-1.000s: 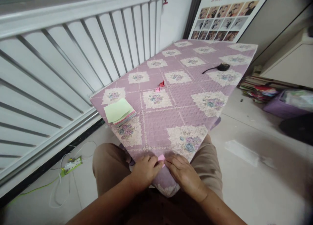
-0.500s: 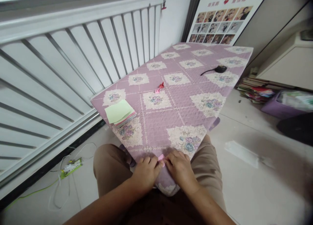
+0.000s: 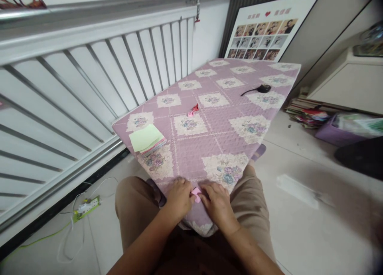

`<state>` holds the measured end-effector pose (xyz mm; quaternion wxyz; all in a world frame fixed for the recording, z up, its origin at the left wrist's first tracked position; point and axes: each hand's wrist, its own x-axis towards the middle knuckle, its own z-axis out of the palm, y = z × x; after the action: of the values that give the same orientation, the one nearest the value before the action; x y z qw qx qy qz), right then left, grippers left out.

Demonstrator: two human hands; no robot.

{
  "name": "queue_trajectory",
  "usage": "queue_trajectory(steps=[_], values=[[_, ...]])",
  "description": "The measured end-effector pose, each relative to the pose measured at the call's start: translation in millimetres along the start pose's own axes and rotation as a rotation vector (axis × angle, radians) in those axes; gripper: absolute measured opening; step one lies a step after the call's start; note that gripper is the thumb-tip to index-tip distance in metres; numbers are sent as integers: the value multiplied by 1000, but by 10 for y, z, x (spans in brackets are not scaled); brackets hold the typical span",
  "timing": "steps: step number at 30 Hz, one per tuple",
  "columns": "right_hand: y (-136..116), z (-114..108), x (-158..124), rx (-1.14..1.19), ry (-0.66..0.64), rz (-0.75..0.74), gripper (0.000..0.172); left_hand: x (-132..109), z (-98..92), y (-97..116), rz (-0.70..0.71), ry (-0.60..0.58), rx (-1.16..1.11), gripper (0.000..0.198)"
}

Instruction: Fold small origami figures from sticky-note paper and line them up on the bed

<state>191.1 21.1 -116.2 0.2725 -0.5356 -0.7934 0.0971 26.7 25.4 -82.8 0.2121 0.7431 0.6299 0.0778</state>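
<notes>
In the head view, the pink paper (image 3: 196, 192) is at the near corner of the table (image 3: 194, 153); the left hand (image 3: 179, 197) and right hand (image 3: 218, 203) each have a narrow fingertip grip on one side of it. A paper stack (image 3: 146, 137) lies by the table's left corner.

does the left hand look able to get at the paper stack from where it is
Probably yes: the paper stack lies ahead and to the left of the left hand, with just patterned tablecloth between, though that hand is at the pink paper.
</notes>
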Motion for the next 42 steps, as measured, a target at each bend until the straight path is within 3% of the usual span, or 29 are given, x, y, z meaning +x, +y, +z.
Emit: queue_trajectory(steps=[3,7,11,17,24,32,42], values=[[-2,-15,3,4,13,-21,24,-25,32,-15,-8,33,-54,10],[-24,-79,39,57,-10,-52,9,-59,74,-37,-14,35,-119,7],[-39,-159,102,165,-104,-96,13,-77,55,-46,12,21,-204,3],[-5,-203,155,132,-88,-282,12,-140,9,-42,229,173,101,13],[37,-109,37,-36,-67,-391,13,-213,249,-184,388,234,256,27],[14,-99,-105,2,-99,-383,15,-405,288,-203,327,147,204,20],[49,-142,-74,244,-120,-198,14,-504,300,-103,106,213,-61,16]])
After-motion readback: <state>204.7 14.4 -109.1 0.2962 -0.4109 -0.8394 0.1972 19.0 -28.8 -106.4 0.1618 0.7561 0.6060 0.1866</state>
